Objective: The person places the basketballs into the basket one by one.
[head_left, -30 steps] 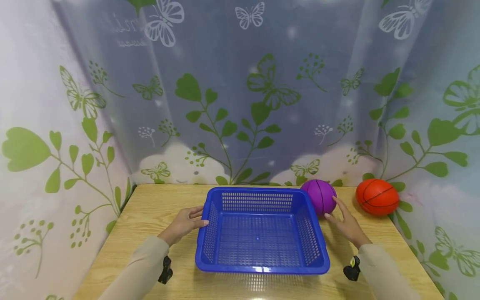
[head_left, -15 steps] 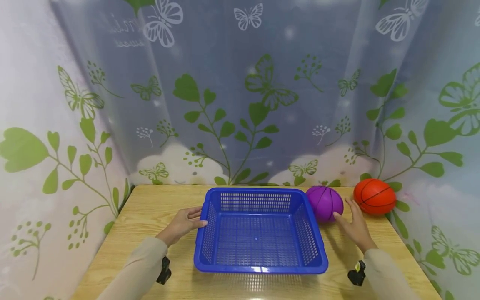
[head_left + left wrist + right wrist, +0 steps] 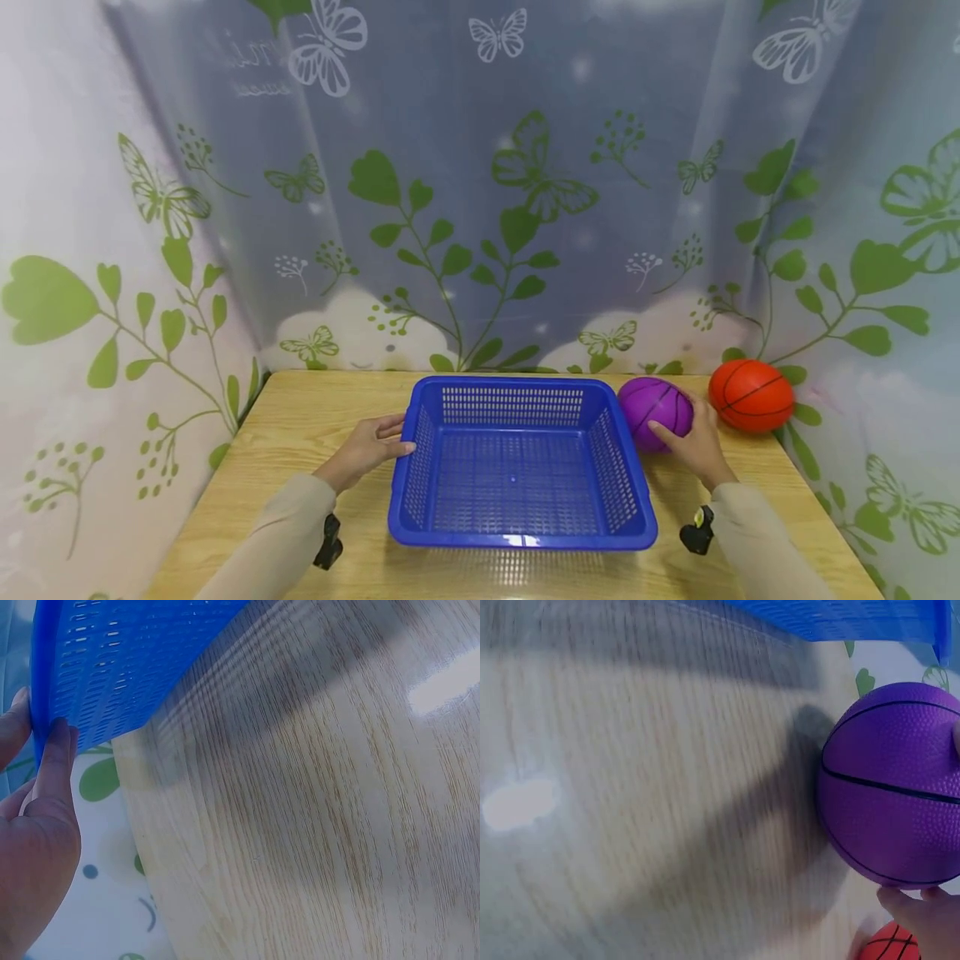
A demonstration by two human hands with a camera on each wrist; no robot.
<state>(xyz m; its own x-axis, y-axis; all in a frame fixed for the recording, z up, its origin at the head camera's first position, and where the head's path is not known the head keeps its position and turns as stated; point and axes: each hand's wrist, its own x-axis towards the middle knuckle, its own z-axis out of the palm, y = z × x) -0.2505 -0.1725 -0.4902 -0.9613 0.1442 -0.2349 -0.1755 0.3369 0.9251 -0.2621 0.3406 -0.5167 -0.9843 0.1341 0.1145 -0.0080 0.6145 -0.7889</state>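
A blue perforated plastic basket (image 3: 513, 540) stands on the table with nothing inside. At its left rim, my left hand (image 3: 363, 452) pinches the edge, thumb on one side and fingers on the other; the left wrist view also has this hand (image 3: 45, 829) on the basket (image 3: 127, 671). Beside the basket's right wall is a purple ball (image 3: 648, 408) with black lines. My right hand (image 3: 699, 442) holds it from the right, thumb at the front. In the right wrist view, fingers (image 3: 911, 900) touch the lower side of the purple ball (image 3: 892, 791).
An orange-red ball (image 3: 752, 396) with black lines lies at the table's back right, just beyond my right hand. The wooden table (image 3: 315, 396) ends at a curtain (image 3: 450, 275) printed with leaves and butterflies, which also lines both sides.
The purple ball has moved right and slightly toward me. My right hand went from touching its side to spreading round it. My left hand stays on the basket rim.
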